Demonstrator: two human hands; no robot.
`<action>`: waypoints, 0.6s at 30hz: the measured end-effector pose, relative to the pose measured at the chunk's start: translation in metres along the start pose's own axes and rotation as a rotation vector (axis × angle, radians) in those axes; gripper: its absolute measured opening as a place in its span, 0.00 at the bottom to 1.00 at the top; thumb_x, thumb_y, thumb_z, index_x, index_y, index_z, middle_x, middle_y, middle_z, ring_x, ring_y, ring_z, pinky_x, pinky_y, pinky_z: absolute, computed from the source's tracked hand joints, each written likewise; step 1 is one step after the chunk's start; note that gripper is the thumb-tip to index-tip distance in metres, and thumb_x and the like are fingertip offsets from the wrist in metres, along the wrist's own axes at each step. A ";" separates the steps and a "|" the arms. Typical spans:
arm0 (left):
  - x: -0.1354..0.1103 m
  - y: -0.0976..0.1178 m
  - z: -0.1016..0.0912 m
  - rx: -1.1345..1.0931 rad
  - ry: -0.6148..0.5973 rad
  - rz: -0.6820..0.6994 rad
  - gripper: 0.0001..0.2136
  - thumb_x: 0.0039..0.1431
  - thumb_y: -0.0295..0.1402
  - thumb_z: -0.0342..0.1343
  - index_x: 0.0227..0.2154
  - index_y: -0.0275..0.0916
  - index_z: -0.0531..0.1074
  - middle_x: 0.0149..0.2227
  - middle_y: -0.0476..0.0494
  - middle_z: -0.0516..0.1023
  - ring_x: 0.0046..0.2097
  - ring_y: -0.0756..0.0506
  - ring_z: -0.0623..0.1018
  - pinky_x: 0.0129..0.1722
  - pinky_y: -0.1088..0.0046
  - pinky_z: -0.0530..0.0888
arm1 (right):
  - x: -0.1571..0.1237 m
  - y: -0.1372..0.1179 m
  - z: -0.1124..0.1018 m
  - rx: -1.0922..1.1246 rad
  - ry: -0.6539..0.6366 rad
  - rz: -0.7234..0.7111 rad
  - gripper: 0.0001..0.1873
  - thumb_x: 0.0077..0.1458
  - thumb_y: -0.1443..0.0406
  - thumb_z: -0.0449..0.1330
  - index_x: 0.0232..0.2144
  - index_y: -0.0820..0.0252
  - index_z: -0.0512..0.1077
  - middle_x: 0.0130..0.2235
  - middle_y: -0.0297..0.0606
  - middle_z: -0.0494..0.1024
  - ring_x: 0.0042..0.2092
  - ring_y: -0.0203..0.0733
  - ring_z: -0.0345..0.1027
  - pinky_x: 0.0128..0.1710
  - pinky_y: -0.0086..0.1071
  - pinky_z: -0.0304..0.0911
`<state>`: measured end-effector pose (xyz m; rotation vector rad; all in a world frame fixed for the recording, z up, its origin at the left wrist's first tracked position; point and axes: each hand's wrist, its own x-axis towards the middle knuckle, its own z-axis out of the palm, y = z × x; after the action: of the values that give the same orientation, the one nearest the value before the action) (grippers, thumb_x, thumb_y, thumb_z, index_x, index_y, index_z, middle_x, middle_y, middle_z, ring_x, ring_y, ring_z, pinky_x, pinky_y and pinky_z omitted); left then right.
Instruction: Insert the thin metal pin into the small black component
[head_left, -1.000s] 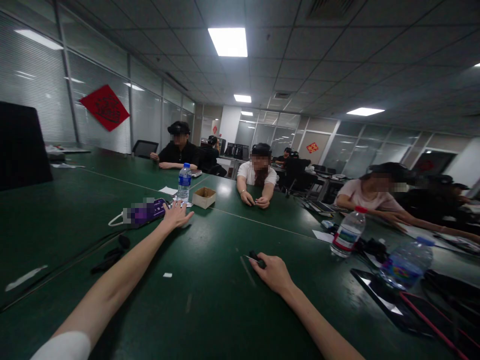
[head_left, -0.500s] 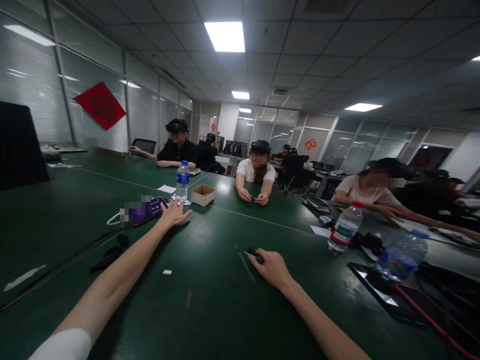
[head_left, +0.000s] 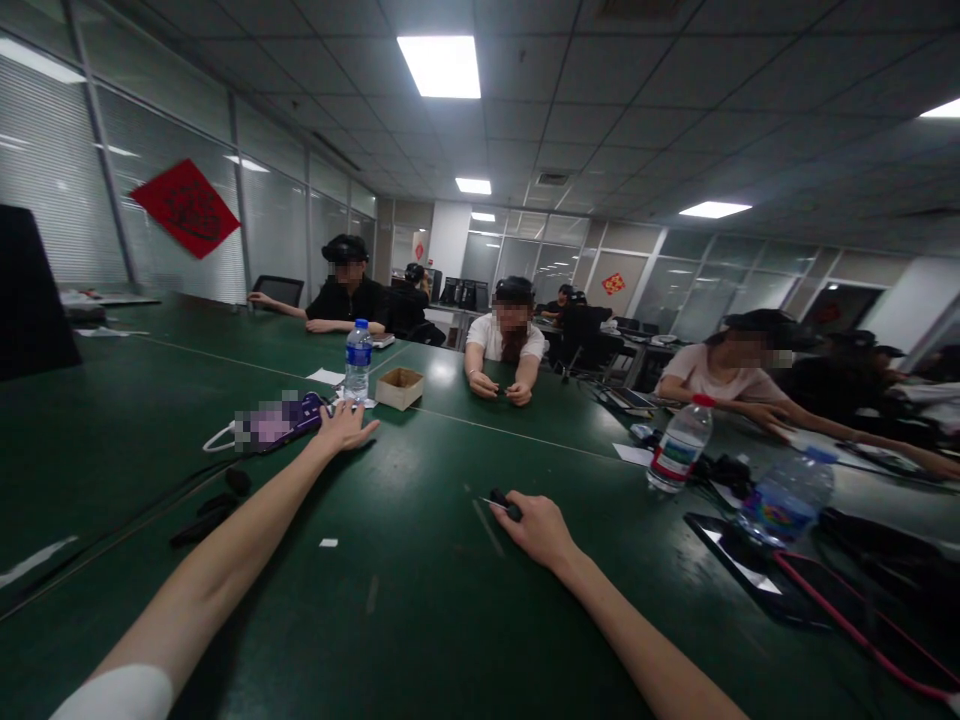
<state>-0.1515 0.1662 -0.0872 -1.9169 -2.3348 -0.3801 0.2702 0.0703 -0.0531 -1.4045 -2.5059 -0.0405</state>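
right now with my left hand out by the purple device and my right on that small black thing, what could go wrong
Your left hand lies open at the purple device; the water bottle stands just beyond it, so a sweep might topple it.
A white cable loops from the device; tugging the device could drag it.
Your right hand holds the small black object at its fingertips; it may slip.

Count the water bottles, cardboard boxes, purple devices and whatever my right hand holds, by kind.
Clear plastic water bottles: 3
Small open brown cardboard box: 1
Flat purple device by the left hand: 1
Small black object in the right hand: 1
Total: 6
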 end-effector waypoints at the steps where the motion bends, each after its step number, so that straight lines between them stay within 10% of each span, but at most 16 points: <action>1: 0.000 0.000 0.000 -0.002 -0.006 0.004 0.38 0.56 0.58 0.32 0.61 0.34 0.55 0.64 0.29 0.49 0.64 0.27 0.49 0.57 0.37 0.45 | 0.000 0.000 0.000 -0.002 0.005 -0.001 0.24 0.61 0.49 0.46 0.34 0.58 0.73 0.32 0.38 0.78 0.34 0.40 0.71 0.34 0.29 0.60; 18: 0.003 -0.003 0.003 0.028 -0.028 0.031 0.37 0.56 0.58 0.33 0.58 0.37 0.59 0.64 0.29 0.51 0.64 0.29 0.49 0.57 0.35 0.41 | 0.001 0.000 -0.002 0.025 -0.030 -0.008 0.24 0.61 0.48 0.46 0.35 0.58 0.73 0.33 0.39 0.78 0.34 0.40 0.72 0.34 0.29 0.61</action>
<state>-0.1552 0.1689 -0.0899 -1.9554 -2.3116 -0.3185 0.2700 0.0708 -0.0511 -1.3949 -2.5279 0.0107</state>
